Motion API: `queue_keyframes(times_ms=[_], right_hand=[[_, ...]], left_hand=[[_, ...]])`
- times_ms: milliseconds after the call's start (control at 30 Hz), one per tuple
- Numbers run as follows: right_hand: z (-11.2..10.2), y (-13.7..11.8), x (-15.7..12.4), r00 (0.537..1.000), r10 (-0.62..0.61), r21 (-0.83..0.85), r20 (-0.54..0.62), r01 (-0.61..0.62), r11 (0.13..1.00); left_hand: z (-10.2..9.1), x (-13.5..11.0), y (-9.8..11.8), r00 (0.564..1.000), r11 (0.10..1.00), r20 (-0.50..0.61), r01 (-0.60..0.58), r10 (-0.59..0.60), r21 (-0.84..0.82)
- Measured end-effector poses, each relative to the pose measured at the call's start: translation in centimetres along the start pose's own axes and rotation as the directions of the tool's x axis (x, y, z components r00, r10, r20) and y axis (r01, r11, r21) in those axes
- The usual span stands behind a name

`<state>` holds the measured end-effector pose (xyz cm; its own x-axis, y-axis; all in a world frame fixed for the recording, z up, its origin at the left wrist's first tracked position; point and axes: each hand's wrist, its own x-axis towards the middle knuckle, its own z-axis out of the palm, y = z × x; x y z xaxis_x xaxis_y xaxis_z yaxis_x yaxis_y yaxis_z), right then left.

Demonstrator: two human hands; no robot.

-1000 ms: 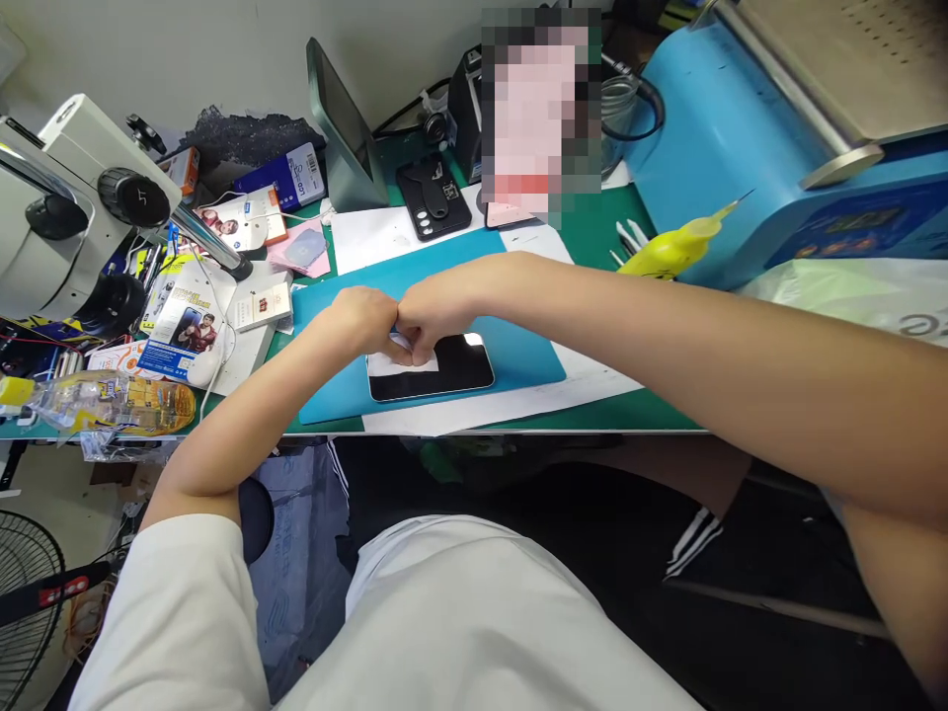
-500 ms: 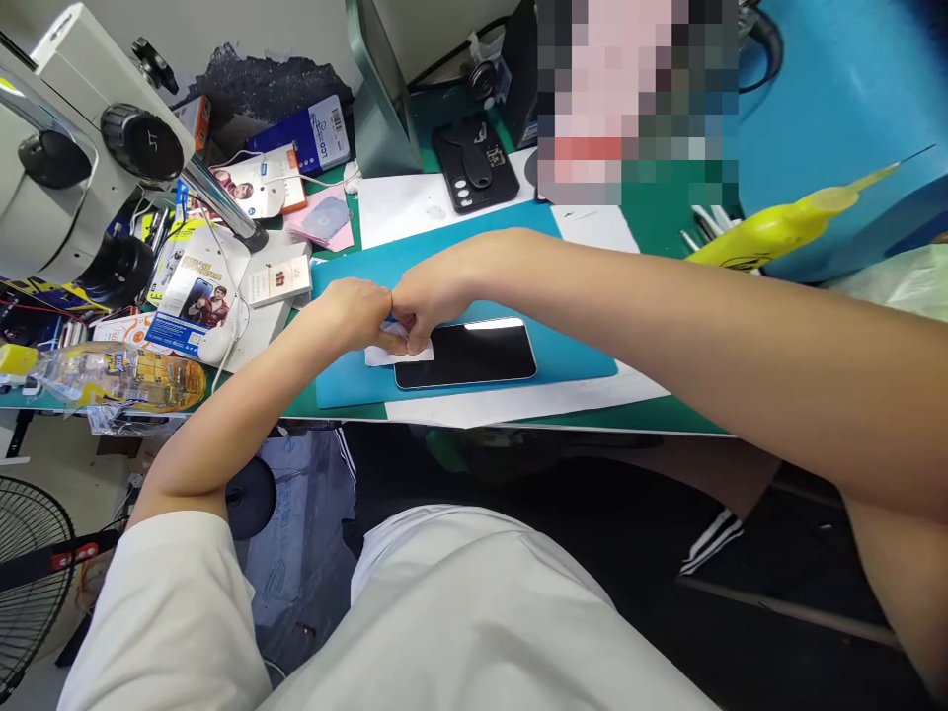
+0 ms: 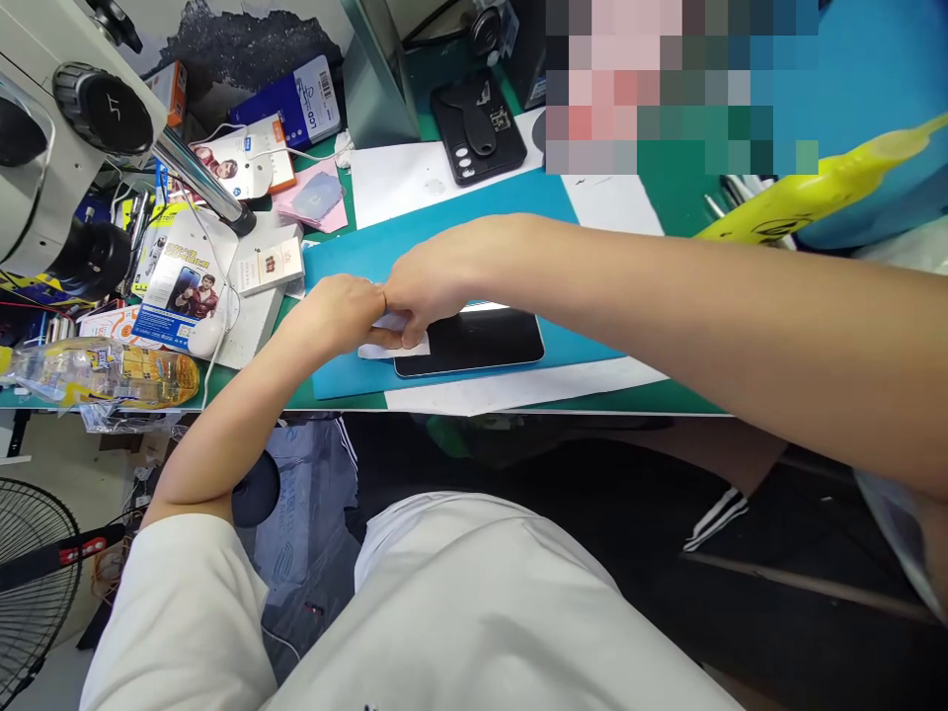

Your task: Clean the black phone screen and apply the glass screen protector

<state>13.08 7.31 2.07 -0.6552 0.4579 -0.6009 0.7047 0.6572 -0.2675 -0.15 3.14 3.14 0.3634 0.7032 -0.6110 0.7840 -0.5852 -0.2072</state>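
Note:
A smartphone (image 3: 485, 339) with a dark screen lies face up on the blue mat (image 3: 592, 341). At its left end is a small white piece, paper or a wipe (image 3: 376, 351), partly over the phone's edge. My left hand (image 3: 345, 311) is closed on this white piece from the left. Close against it, my right hand (image 3: 430, 281) bends down with thumb and fingers pinched on the same piece. The fingers partly hide it, so its exact kind is unclear. My right wrist and hand hang over the phone's upper left part.
Behind the mat lies a black phone case (image 3: 478, 128). To the left stand a microscope (image 3: 104, 109), boxes, and a lying drink bottle (image 3: 111, 372). A yellow squeeze bottle (image 3: 815, 197) is at the right. White paper (image 3: 518, 388) sticks out under the mat.
The view has shifted slightly, so the bench sits a little higher in the picture. Both hands stay together at the white piece, with hardly any visible movement against the phone.

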Motion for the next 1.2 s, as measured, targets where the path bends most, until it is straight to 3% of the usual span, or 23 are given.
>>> queue_keyframes(times_ms=[233,467,767,1000,1200], right_hand=[[0.6,-0.3,-0.2,0.997,0.071,0.002,-0.031,-0.071,0.997],[1.2,-0.4,-0.7,0.999,0.046,-0.008,-0.025,-0.046,0.999],[2.0,-0.8,-2.1,1.000,0.009,-0.072,-0.024,-0.011,0.997],[2.6,-0.8,-2.2,0.999,-0.004,-0.071,-0.052,0.000,0.997],[3.1,-0.7,-2.4,0.996,-0.014,-0.041,-0.084,0.011,0.999]], left_hand=[[-0.3,-0.1,1.0,0.999,0.997,-0.030,0.047,-0.045,0.066],[-0.8,0.0,2.3,0.997,0.994,0.004,0.081,-0.081,0.080],[-0.4,-1.2,4.1,0.996,0.994,-0.030,0.088,-0.087,0.064],[-0.2,-1.7,4.6,0.998,0.988,-0.004,0.069,-0.070,0.139],[0.2,-1.5,4.7,0.991,0.996,-0.124,0.061,-0.053,0.059]])
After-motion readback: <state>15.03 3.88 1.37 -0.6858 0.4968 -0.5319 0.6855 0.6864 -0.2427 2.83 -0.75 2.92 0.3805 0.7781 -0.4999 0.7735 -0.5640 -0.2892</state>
